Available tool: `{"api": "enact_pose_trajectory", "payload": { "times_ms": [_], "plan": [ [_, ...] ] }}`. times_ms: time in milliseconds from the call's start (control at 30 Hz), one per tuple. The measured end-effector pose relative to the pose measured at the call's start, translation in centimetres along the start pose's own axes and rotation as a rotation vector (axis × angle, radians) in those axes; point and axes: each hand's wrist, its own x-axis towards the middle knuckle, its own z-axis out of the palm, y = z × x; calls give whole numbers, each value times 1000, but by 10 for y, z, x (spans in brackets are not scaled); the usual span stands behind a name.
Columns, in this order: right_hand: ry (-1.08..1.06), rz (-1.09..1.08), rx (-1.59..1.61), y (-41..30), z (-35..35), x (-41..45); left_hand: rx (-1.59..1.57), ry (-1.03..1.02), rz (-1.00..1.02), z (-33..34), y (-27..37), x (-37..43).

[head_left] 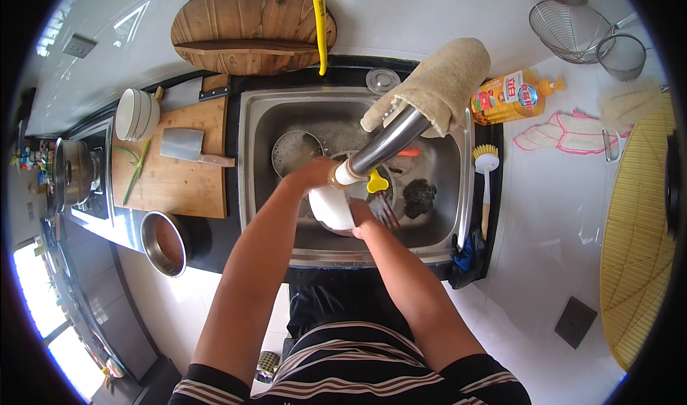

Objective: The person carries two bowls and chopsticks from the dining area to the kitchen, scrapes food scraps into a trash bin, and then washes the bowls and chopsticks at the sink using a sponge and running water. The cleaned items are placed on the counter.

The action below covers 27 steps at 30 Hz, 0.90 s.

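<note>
Over a stainless steel sink [354, 256], my left hand [319, 173] grips the far side of a white bowl [331, 206], its fingers partly hidden by the tap. My right hand [362, 220] is at the bowl's right edge, fingers partly inside it. The metal tap [389, 139], draped with a beige towel [448, 83], reaches over the bowl. A pot of foamy water [295, 150] stands at the sink's left. Beneath the bowl is a round vessel holding several utensils, partly hidden. Right of it lie a dark scouring pad [419, 198] and an orange-handled item [409, 152].
Left of the sink, a wooden cutting board [206, 190] bears a cleaver [182, 144] and stacked bowls [137, 115]. A metal pot [163, 244] sits at the counter's front edge. Dish soap [507, 98] and a yellow-bristled brush [486, 163] are at the right.
</note>
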Motion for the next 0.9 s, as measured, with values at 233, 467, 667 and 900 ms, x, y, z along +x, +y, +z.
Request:
{"api": "enact_pose_trajectory", "payload": {
  "times_ms": [233, 467, 667, 900],
  "plan": [
    [243, -251, -552, -100, -29, -60, 293, 152, -141, -8, -19, -40],
    [-2, -146, -929, -120, -41, -59, 120, 506, -273, 20, 9, -56],
    [478, -481, -642, -85, 8, -70, -543, 697, -818, 110, -15, -48],
    [144, 134, 563, -33, 29, -60, -528, 842, -330, 104, -1, -70]
  ]
}}
